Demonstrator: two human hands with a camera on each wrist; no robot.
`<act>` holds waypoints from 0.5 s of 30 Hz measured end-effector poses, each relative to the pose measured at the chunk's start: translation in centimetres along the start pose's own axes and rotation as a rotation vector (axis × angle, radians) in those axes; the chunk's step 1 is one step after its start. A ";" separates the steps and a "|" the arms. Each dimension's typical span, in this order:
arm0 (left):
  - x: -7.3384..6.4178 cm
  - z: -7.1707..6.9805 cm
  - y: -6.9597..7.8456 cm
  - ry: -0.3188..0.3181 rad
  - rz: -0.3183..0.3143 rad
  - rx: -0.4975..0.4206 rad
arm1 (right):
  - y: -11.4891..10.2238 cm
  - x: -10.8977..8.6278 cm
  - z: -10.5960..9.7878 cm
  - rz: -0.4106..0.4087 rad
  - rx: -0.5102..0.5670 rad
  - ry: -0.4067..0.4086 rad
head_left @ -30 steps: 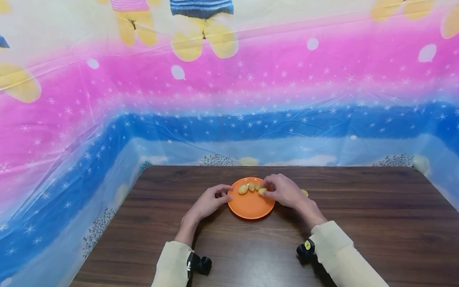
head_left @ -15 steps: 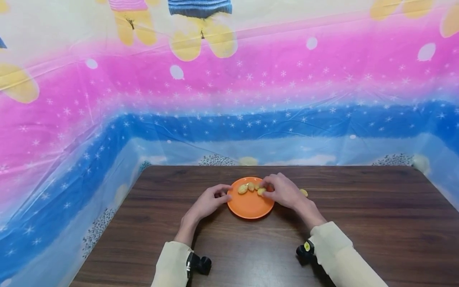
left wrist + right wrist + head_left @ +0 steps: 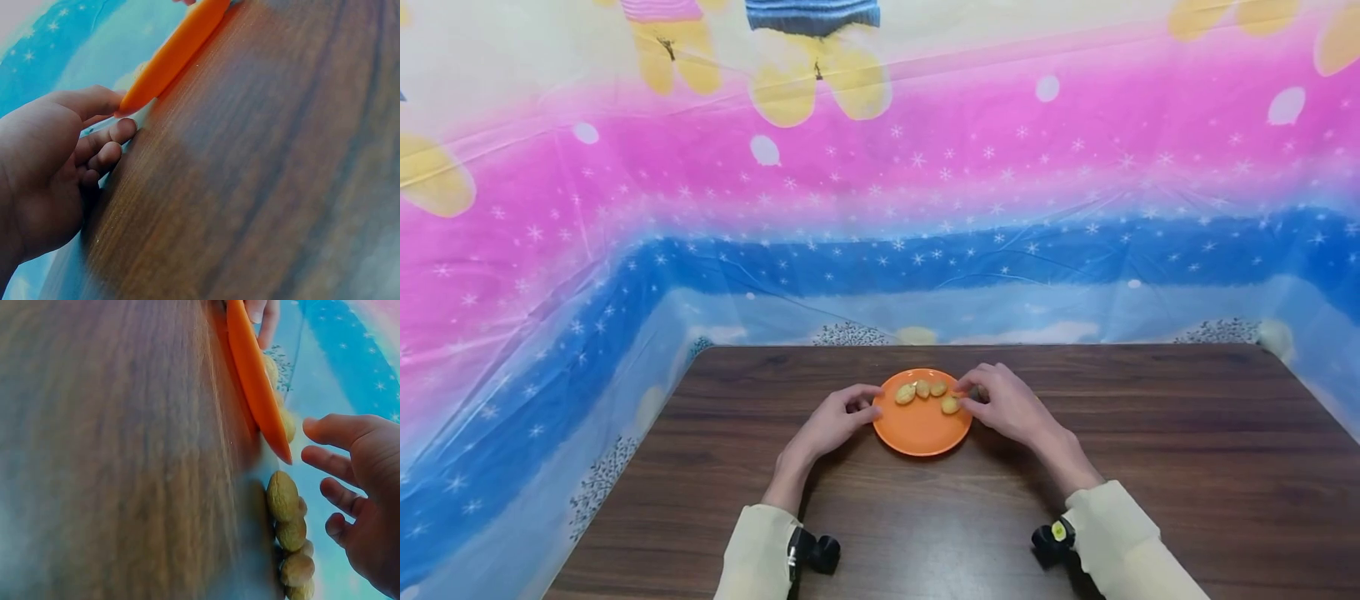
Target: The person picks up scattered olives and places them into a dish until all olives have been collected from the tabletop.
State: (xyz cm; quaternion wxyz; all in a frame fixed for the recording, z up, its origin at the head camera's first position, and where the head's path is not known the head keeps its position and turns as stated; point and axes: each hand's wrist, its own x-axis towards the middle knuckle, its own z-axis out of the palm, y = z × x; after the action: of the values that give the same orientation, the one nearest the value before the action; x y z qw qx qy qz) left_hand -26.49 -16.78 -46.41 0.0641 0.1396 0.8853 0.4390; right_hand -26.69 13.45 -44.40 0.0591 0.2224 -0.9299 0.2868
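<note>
An orange plate point(image 3: 921, 435) lies on the table. Several small yellow-brown oval pieces point(image 3: 905, 393) sit towards its far side; their exact kind is unclear. My left hand point(image 3: 838, 418) holds the plate's left rim, the thumb against the edge point(image 3: 134, 97) in the left wrist view. Over the right rim is my right hand point(image 3: 1006, 406), its fingertips close to the rightmost piece point(image 3: 951, 405). In the right wrist view the thumb and fingers of that hand point(image 3: 372, 481) are apart, with nothing between them.
More rough oval pieces point(image 3: 283, 495) lie in a group on the table right of the plate, mostly behind my right hand in the head view. A printed cloth point(image 3: 880, 267) hangs behind the dark wooden table point(image 3: 1187, 450). Both wrists carry black cameras point(image 3: 826, 554).
My right hand has drawn back to the right, and its fingers have come off the rightmost piece, which now shows more fully on the plate. The left hand stays on the rim.
</note>
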 end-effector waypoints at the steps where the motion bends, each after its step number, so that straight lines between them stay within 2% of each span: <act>1: 0.0 0.0 0.0 0.001 0.000 0.001 | 0.1 -0.2 -0.1 0.010 0.005 0.000; 7: -0.1 0.0 0.1 0.010 -0.004 0.007 | 0.5 -1.2 -0.3 0.000 0.008 0.029; 15: 0.0 0.1 0.2 0.012 0.001 0.014 | 0.9 -2.2 -1.0 0.027 0.016 0.042</act>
State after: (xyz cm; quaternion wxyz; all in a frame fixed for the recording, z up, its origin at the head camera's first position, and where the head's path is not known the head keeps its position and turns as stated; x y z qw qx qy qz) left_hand -26.42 -16.63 -46.32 0.0577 0.1379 0.8887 0.4334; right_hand -25.13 15.46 -44.54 0.0731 0.2042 -0.9291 0.2997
